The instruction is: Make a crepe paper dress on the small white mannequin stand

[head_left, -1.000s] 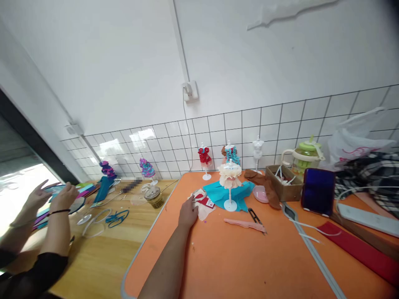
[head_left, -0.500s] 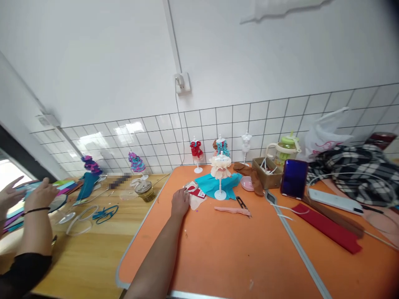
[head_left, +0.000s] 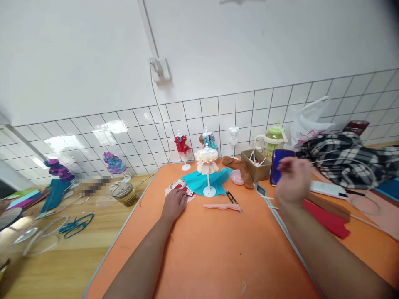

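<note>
My left hand (head_left: 174, 203) lies palm down on the orange table (head_left: 205, 249), its fingers over the edge of some cream and red scraps (head_left: 183, 187). My right hand (head_left: 293, 180) is raised in front of the dark blue phone (head_left: 276, 164), blurred, its fingers curled; whether it holds anything is not clear. Between the hands a small white stand wears a cream ruffled dress (head_left: 207, 160), on turquoise cloth (head_left: 222, 178). In front of it lie a pink strip (head_left: 220, 206) and black snips (head_left: 231, 197).
Behind stand a red-dressed form (head_left: 181, 143), a turquoise-dressed form (head_left: 210, 140) and a bare white form (head_left: 233, 135). A cardboard box (head_left: 263, 171), pink dish (head_left: 237, 177) and green-lidded jug (head_left: 274, 139) are at right. The wooden table (head_left: 93, 257) holds a glass jar (head_left: 129, 197).
My right hand has come into view from the right, in front of the phone. The view has shifted right, and the other person's arms have mostly left it. My left hand lies flatter by the scraps.
</note>
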Available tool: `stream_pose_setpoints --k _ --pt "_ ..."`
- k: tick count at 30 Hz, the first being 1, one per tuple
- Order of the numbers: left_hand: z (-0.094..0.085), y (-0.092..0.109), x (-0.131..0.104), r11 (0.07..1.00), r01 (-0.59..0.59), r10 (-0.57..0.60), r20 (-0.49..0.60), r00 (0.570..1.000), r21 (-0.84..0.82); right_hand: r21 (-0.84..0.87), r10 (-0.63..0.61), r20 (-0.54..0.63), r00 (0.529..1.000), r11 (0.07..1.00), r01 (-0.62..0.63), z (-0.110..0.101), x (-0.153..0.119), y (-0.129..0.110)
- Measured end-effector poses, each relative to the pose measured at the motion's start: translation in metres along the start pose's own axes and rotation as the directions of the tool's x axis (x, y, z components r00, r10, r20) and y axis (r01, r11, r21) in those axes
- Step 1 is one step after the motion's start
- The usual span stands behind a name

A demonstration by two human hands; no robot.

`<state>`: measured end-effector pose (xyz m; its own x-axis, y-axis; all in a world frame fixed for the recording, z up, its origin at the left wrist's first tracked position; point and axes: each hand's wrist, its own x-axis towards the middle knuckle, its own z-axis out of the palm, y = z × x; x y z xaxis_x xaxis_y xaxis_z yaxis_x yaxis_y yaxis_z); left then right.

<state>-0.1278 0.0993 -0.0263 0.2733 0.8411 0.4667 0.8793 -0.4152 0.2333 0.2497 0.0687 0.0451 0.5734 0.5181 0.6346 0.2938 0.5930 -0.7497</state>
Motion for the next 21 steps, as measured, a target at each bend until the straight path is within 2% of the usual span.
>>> stream_pose_setpoints --k 2,3,5,7,9,14,18,21 --pt "0.004 0.004 0.0 1.0 0.003 -0.004 0.031 1.0 0.016 -0.113 -0.016 0.149 0.989 0.993 0.033 -0.005 -0.019 0.018" --pt "0.006 0.005 0.001 1.0 0.009 -0.009 0.042 0.999 0.023 -0.19 -0.015 0.281 0.96 0.979 0.071 -0.005 -0.028 0.027" --pt "0.01 0.006 0.002 0.999 0.033 -0.034 0.05 0.998 0.035 -0.308 0.003 0.546 0.838 0.931 0.197 -0.005 -0.042 0.044" --pt "0.011 0.004 0.004 0.996 0.073 -0.075 0.047 0.996 0.043 -0.363 0.056 0.674 0.736 0.894 0.264 -0.006 -0.047 0.056" --pt "0.012 0.0 0.006 0.991 0.126 -0.128 0.037 0.991 0.049 -0.396 0.093 0.709 0.699 0.873 0.284 -0.007 -0.046 0.064" --pt "0.009 -0.015 0.01 0.963 0.267 -0.267 -0.005 0.964 0.042 -0.466 0.154 0.693 0.704 0.841 0.275 -0.008 -0.041 0.071" --pt "0.006 -0.024 0.009 0.938 0.347 -0.347 -0.011 0.938 -0.031 -0.477 0.184 0.721 0.668 0.831 0.285 -0.004 -0.045 0.067" --pt "0.005 -0.028 0.008 0.931 0.356 -0.358 -0.004 0.934 -0.076 -0.473 0.208 0.743 0.636 0.835 0.28 -0.001 -0.05 0.06"
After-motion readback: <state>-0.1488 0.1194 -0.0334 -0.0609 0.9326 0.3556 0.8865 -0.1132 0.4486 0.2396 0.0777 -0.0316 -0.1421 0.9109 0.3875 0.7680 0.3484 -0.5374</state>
